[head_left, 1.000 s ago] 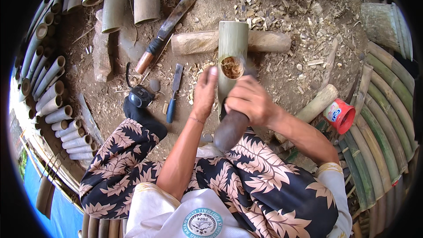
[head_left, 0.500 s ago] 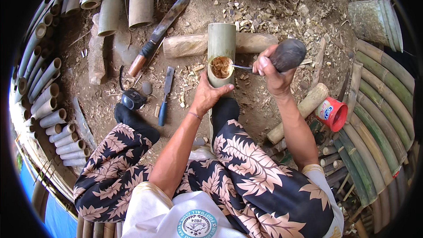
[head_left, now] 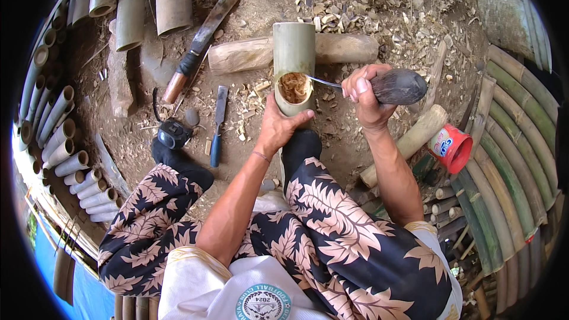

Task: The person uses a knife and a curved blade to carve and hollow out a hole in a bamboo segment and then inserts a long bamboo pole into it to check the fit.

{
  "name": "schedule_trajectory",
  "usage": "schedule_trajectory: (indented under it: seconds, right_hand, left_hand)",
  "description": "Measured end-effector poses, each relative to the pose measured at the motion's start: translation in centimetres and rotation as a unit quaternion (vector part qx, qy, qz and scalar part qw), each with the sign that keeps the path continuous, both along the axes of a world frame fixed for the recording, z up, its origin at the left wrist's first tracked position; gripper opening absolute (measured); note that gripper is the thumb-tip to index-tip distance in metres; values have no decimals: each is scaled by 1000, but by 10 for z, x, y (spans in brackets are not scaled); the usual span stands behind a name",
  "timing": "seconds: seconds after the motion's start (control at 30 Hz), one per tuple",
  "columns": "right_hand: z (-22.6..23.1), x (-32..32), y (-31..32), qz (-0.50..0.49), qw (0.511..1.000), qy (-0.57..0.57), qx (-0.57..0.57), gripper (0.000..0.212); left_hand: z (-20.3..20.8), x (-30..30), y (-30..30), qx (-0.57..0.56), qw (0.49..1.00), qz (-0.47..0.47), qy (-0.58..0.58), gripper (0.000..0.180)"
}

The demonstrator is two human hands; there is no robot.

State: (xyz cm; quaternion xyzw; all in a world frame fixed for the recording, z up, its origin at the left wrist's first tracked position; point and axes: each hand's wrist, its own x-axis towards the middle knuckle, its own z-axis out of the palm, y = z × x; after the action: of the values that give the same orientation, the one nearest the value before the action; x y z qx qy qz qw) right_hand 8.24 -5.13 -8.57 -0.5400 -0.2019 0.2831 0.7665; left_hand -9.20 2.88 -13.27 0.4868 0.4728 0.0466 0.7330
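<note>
A green bamboo tube (head_left: 293, 53) leans on a short log (head_left: 244, 54), its open end toward me with brown shavings inside. My left hand (head_left: 278, 127) grips the tube's near rim from below. My right hand (head_left: 366, 96) is shut on a dark wooden-handled tool (head_left: 398, 86) held level at the right of the tube. The tool's thin metal blade (head_left: 323, 82) reaches into the tube's mouth. My legs in leaf-print trousers sit under the tube.
A large machete (head_left: 204, 35) and a small blue-handled chisel (head_left: 217, 124) lie on the dirt at left. A black tape measure (head_left: 173, 134) rests beside my left knee. Cut bamboo tubes (head_left: 59, 142) ring the spot. A red can (head_left: 451, 147) stands at right.
My right hand moved from in front of the tube's mouth out to its right, with the tool's blade now entering the opening. My left hand stayed on the tube's rim.
</note>
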Motion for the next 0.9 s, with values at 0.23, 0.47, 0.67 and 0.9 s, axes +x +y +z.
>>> schedule_trajectory:
  seconds: [0.23,0.47,0.67,0.9]
  right_hand:
    - [5,3,-2,-56,994,77,-46,12]
    - [-7,23,0,-105,962,239,-87,9]
    - [48,4,-3,81,960,-215,-159,10]
    - [108,-24,-2,243,684,-614,-311,19]
  left_hand:
    - [2,0,1,0,1000,-21,13,93]
    - [0,-5,2,-15,999,-33,24,91]
    - [74,-2,43,147,988,-6,33,72]
    - [189,34,50,221,840,-490,72,84]
